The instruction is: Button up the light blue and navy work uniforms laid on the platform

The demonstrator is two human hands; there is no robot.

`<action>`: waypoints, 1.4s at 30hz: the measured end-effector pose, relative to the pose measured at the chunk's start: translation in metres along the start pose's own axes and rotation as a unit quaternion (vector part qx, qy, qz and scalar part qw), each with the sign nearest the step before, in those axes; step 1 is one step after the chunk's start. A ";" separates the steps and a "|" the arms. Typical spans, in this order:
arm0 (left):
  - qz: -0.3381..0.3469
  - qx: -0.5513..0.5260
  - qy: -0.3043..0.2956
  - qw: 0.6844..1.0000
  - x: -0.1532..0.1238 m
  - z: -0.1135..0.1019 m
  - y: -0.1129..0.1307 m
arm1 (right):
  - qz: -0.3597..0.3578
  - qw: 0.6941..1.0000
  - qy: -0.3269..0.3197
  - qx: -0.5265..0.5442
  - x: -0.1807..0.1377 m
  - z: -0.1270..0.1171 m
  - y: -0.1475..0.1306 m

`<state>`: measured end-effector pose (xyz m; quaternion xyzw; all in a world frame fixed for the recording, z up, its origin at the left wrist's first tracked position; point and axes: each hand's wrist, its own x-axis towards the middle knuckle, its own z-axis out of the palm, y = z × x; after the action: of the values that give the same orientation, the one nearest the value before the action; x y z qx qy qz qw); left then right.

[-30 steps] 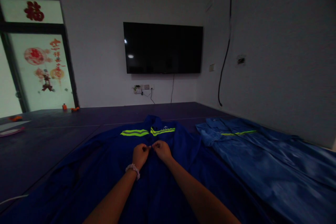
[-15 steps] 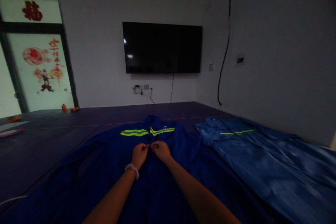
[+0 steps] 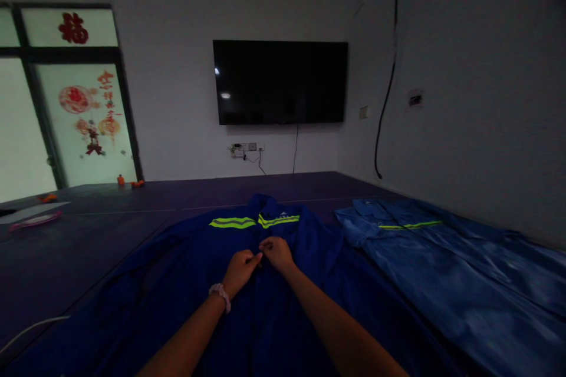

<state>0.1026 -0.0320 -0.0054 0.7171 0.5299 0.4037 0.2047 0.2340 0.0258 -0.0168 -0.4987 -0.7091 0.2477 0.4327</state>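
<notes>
A dark blue work jacket [image 3: 212,247] with yellow-green reflective chest strips lies spread out in front of me, collar away from me. Both my hands are at its front edge, just below the strips. My left hand [image 3: 241,271], with a scrunchie [image 3: 220,296] on its wrist, is closed, its thumb pointing towards the right hand. Slightly higher, my right hand [image 3: 277,253] pinches at the jacket front. The fingertips nearly meet. Any button or small piece between them is too dark to make out.
On the right lies a lighter blue garment [image 3: 424,259] with a yellow-green strip. A white cable [image 3: 39,324] is at lower left, a pink-rimmed flat thing [image 3: 38,220] beyond it. Small orange objects [image 3: 138,184] stand near the door. A television [image 3: 282,82] hangs on the wall.
My left hand has moved slightly down, so it sits lower than the right. The right hand stays at the jacket front. The whole view has shifted slightly.
</notes>
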 end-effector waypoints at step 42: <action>0.022 0.082 -0.095 0.992 -0.057 -0.017 0.029 | 0.011 0.994 -0.036 -0.102 -0.085 -0.022 -0.029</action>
<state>0.0999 -0.0977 0.0049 0.7780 0.5234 0.2933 0.1862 0.2490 -0.0657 -0.0141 -0.5388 -0.7401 0.1964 0.3513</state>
